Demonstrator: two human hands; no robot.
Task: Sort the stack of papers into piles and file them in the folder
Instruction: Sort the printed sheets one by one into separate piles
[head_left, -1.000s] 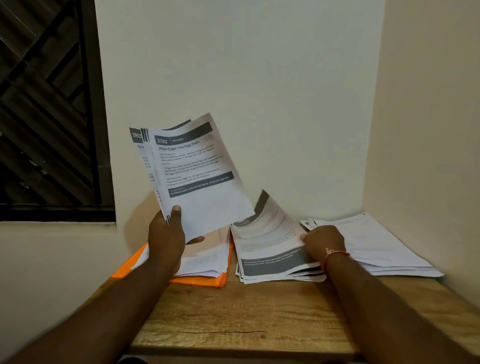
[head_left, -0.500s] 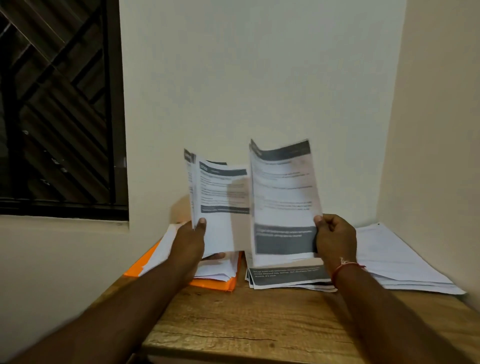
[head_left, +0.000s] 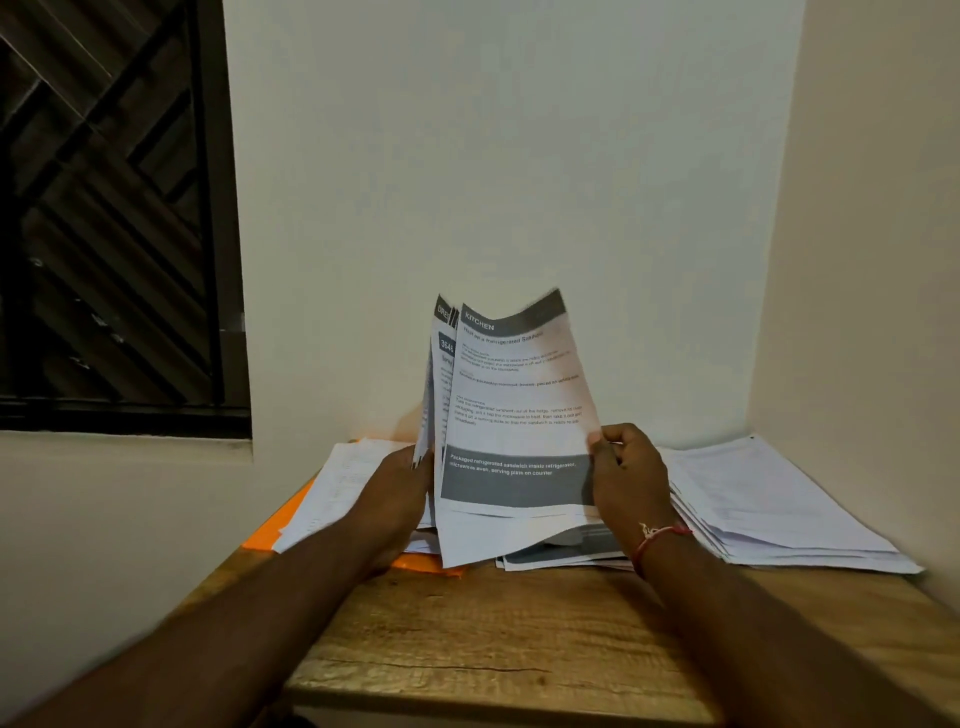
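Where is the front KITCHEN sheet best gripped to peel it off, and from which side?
Probably its lower right edge, from the right: the KITCHEN sheet stands upright, the left hand holds the bundle behind it at the left, so that edge is free. The right hand pinches there.

Folder (head_left: 270, 525): mostly buried under papers (head_left: 343, 483), left of the held sheets (head_left: 514, 483).
Middle pile (head_left: 561, 555): largely hidden behind them.
Fine print (head_left: 519, 413): blurred.

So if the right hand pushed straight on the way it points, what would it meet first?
Likely the sheaf held by the left hand; the right hand pinches the KITCHEN sheet beside it, depth unclear.
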